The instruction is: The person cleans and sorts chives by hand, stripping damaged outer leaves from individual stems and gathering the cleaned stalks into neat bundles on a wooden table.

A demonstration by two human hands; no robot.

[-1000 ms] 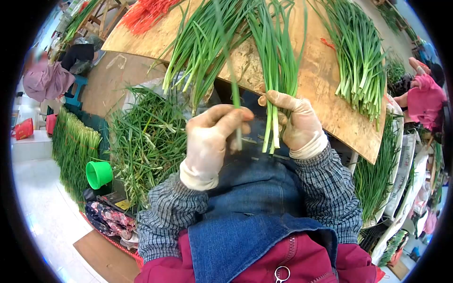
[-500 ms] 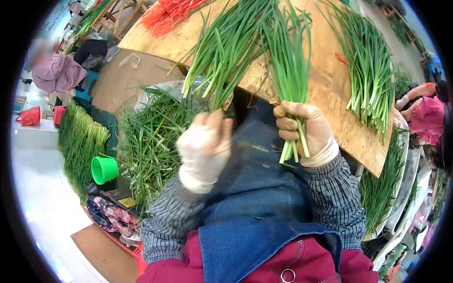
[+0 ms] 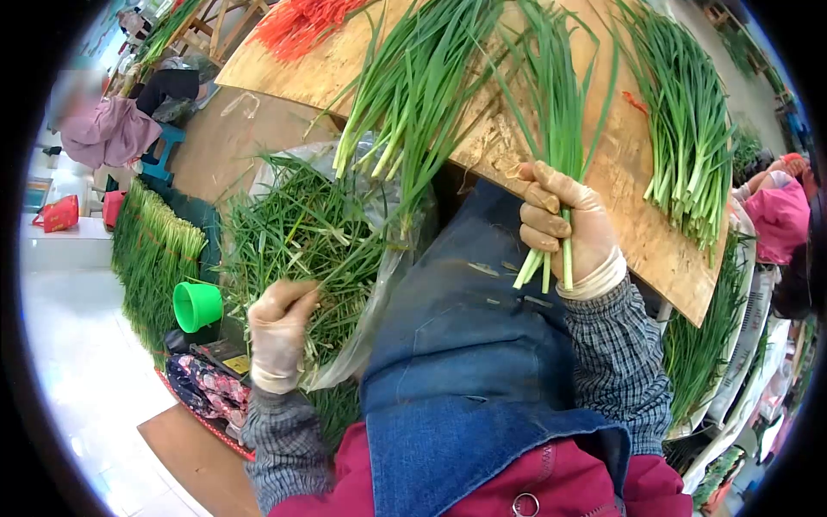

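While the R hand (image 3: 575,226), gloved, has fingers wrapped firmly round a bunch of greens (image 3: 556,121), the L hand (image 3: 281,334), also gloved, is off to the side over a scrap heap (image 3: 293,226), fingers curled in twd thumb; cannot tell if anything is btwn them. Bunch: leaves back across near edge of wooden worktop (image 3: 659,258), pale stalk ends poking below the fist, past that edge, above denim apron (image 3: 469,332). Worktop, other stock: 1 pile of loose greens (image 3: 431,95), L of the bunch, stalks overhanging near edge; 1 large bundle (image 3: 685,142) along R edge, pale ends twd near R corner; red tie (image 3: 635,103) just beside it; red strings (image 3: 306,24) at far L part. Off worktop, L: scrap heap w/ clear plastic bag (image 3: 357,340) around it; green bucket (image 3: 196,308); standing greens (image 3: 151,267), packed upright; floral cloth (image 3: 207,388); seated person (image 3: 108,133) nr blue stool (image 3: 162,155). Off worktop, R: 1 person in pink (image 3: 778,215), partly cut off.
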